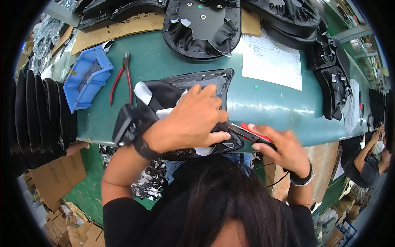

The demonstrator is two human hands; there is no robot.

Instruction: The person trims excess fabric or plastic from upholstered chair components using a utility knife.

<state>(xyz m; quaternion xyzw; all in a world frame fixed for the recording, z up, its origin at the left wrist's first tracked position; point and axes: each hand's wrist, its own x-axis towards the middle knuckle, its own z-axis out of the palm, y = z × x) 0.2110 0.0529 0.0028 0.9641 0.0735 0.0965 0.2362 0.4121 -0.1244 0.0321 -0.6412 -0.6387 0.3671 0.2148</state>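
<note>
Pliers [126,64], paper [272,61] on green table [279,108]

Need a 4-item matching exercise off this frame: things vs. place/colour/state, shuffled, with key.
1. pliers
2. hand tool
3. paper sheet
4. open bin

A. white, flat on the green table
B. gripped in the right hand
C. blue, toward the table's left end
D. two red handles, lying unheld

Pairs: 1-D, 2-B, 3-A, 4-C

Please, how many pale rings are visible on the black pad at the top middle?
3 on the black pad: an upper-left ring, an upper-right ring and a lower ring between them. The picture's top edge may hide more.
</note>
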